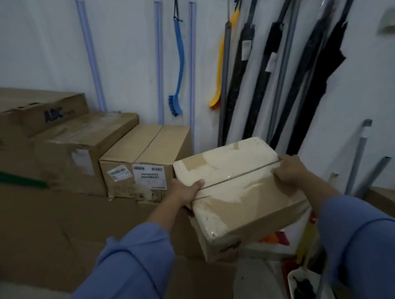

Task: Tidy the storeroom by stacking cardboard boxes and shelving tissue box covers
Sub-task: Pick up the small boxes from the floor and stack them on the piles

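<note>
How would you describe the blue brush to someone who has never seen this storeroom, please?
Find the white back wall above the row of cardboard boxes. Between two pale upright tubes fixed to it hangs a long-handled blue brush, bristles downward. The similar tool hanging to its right is yellow, so colour alone settles it.

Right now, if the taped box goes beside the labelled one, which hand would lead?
Likely the left hand: it grips the taped box on the side next to the labelled box, so it can guide that edge in. The right hand holds the far side.
</note>
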